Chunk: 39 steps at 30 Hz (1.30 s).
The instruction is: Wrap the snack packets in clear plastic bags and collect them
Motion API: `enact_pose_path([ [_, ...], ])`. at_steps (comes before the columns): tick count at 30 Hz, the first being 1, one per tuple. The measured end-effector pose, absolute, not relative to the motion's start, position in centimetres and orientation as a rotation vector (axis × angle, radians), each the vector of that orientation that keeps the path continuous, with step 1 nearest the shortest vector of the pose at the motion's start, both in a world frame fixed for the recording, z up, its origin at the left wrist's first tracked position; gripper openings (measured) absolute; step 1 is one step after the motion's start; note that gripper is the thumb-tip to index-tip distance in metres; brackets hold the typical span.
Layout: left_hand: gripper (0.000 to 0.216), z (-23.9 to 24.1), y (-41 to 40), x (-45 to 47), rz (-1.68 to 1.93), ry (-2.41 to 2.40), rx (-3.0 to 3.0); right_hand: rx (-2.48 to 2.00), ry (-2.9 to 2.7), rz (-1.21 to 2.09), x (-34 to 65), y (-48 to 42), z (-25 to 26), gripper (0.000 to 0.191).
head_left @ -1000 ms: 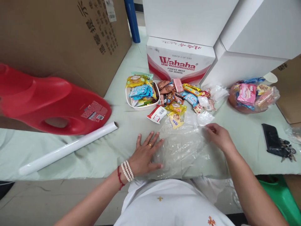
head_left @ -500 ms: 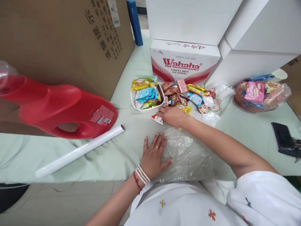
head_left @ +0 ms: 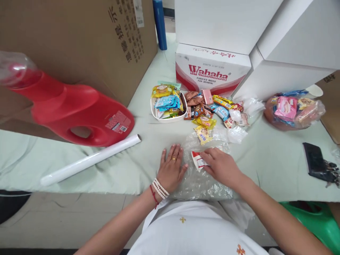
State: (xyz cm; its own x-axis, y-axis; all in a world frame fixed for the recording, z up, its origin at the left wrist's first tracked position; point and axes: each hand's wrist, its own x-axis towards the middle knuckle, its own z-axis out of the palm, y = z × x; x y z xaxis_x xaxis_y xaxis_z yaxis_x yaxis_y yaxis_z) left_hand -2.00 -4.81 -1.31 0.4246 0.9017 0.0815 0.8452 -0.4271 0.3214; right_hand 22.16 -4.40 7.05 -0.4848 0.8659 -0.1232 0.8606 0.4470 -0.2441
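My left hand (head_left: 171, 168) lies flat on the table, fingers spread, at the left edge of a clear plastic bag (head_left: 186, 186). Between the fingers of my right hand (head_left: 220, 164) is a small red and white snack packet (head_left: 198, 161), held over the bag. Just beyond it a yellow snack packet (head_left: 203, 135) rests at the bag's far end. Farther back stands a white bowl (head_left: 170, 120) filled with wrapped snacks. To its right spreads a loose pile of wrapped snacks (head_left: 198, 109) in brown, yellow, blue and pink.
A red jug-shaped bottle (head_left: 87, 113) and a white tube (head_left: 92, 161) lie at left before a cardboard box (head_left: 79, 46). A Wahaha carton (head_left: 212, 69) stands behind the snacks. At right are a snack-filled bag (head_left: 294, 109) and a black pouch (head_left: 316, 159) with keys.
My right hand has drawn back from beside the bowl toward me, bringing the red and white packet over the plastic bag. My left hand stays flat. The view has shifted slightly.
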Motion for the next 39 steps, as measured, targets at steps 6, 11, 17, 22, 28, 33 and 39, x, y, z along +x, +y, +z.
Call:
enact_pose_path([
  [6,0.051,-2.1,-3.8,-3.9,0.679,1.755,2.315,-1.548,-2.459,0.512,24.1,-9.3,4.8,0.054],
  [11,0.06,-0.9,-4.9,-5.7,0.898,1.537,2.712,-1.369,-2.5,0.466,27.5,-14.7,3.2,0.049],
  [17,0.073,0.8,-4.4,-8.1,0.258,0.697,2.723,-1.229,-2.331,0.604,28.1,-13.6,3.0,0.021],
  [22,0.08,1.5,-4.6,-7.7,0.298,0.753,2.743,-1.21,-2.235,0.911,27.6,-7.9,7.1,0.024],
  [28,0.013,-0.1,-5.8,-5.1,0.724,0.843,2.691,-1.378,-2.184,1.107,26.9,-2.1,7.3,0.026],
  [33,0.018,-1.3,-2.9,-4.7,0.814,1.654,2.187,-1.805,-2.32,0.94,27.2,-0.2,6.3,0.023],
  [39,0.028,-0.4,-2.1,-3.0,1.08,2.072,2.195,-1.918,-2.508,0.234,23.6,2.4,7.2,0.032],
])
